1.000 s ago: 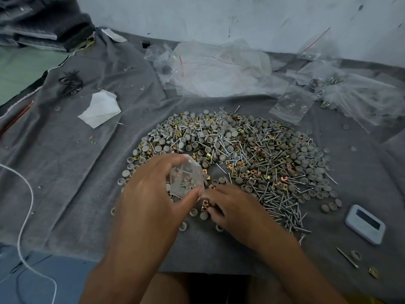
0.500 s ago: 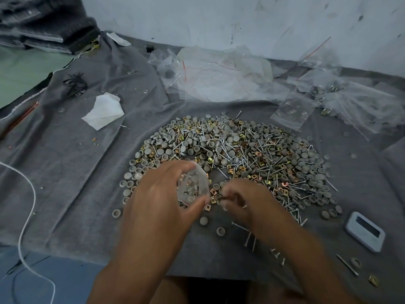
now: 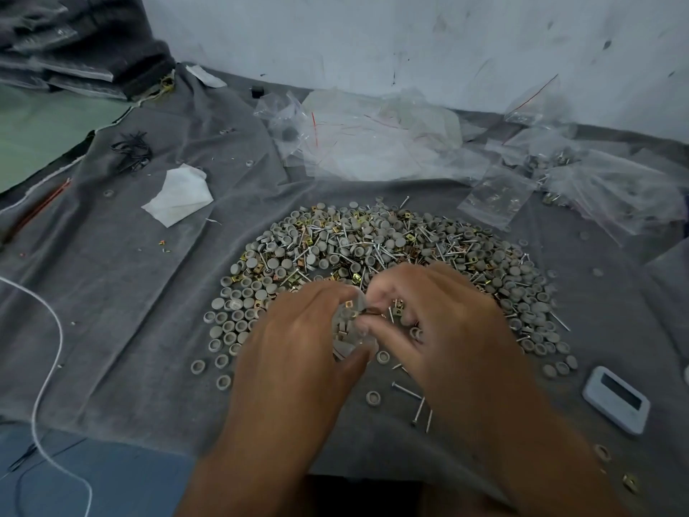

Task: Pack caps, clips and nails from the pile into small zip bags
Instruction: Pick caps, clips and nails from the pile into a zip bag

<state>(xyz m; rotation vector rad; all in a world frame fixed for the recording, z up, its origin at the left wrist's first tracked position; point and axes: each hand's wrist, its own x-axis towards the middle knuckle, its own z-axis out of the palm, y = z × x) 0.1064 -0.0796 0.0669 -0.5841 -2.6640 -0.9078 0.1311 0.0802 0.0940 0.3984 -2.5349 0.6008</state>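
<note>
Your left hand (image 3: pixel 298 337) curls around a small clear plastic zip bag (image 3: pixel 352 330) at the centre of the frame, thumb under it and fingers over the top, with grey caps and a brass clip visible inside. Your right hand (image 3: pixel 440 330) meets it from the right, thumb and forefinger pinched together at the bag's mouth on something too small and blurred to name. Both hands hover over the near edge of the wide pile of round grey caps, square brass clips and silver nails (image 3: pixel 373 244), which spreads across the grey cloth (image 3: pixel 130 292) just above them. A few loose nails (image 3: pixel 414 401) lie below your right hand. Crumpled clear bags (image 3: pixel 373 143) sit in the upper middle, a folded white tissue (image 3: pixel 179 195) at upper left, and a white rectangular device (image 3: pixel 615 399) at lower right.
</note>
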